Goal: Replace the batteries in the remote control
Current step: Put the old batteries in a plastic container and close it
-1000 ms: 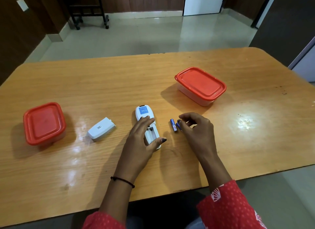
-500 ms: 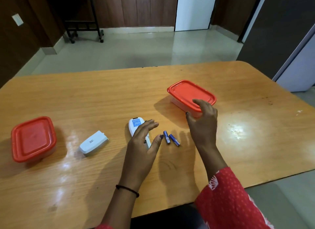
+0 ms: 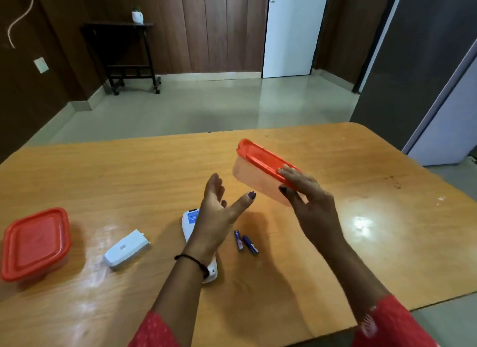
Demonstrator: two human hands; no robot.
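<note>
- Right hand (image 3: 313, 204) clamped on near end of red-lidded clear container (image 3: 260, 171): fingers over lid, thumb under base, box lifted off wooden table (image 3: 361, 217) and tilted.
- Left hand (image 3: 216, 212) spread wide, palm turned toward container, gripping nothing, hovering above remote control (image 3: 189, 221).
- Remote control flat on table, back side up, largely hidden under left wrist.
- Two blue batteries (image 3: 245, 243) side by side on table, just right of remote.
- White battery cover (image 3: 126, 249) left of remote, apart from it.
- Second red-lidded container (image 3: 34, 243) far left of remote, near table edge.
</note>
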